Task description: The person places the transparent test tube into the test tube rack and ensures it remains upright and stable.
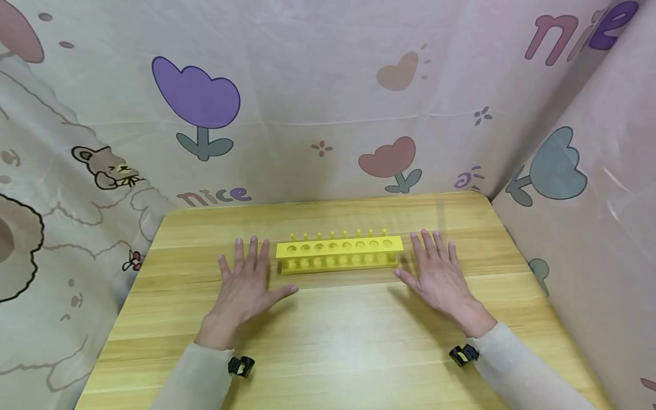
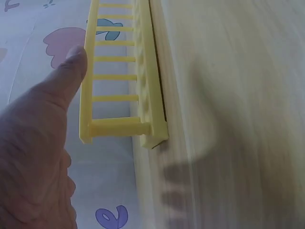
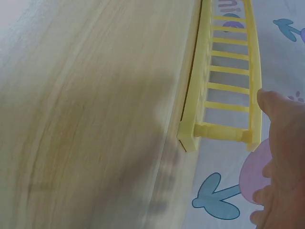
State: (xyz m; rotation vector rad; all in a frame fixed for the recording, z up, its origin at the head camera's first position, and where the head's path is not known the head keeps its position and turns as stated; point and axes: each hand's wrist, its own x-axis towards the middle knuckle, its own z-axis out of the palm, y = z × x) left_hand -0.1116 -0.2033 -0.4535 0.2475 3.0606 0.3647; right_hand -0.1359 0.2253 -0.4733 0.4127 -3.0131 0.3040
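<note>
A yellow test tube rack point(image 1: 338, 248) stands upright on the wooden table, with a row of round holes along its top and a row of thin pegs at its back. My left hand point(image 1: 244, 287) is at the rack's left end, palm down with fingers spread and nothing held. On the other side my right hand point(image 1: 437, 274) lies in the same way by the right end. Both wrist views show the rack point(image 2: 150, 76) from its ends, with a thumb in front of or beside it; whether either thumb touches it I cannot tell.
The wooden table point(image 1: 338, 353) runs back to a printed fabric wall point(image 1: 307, 85) with flowers and lettering. More printed fabric hangs along the left and right sides. Small black devices point(image 1: 241, 366) are strapped at both wrists.
</note>
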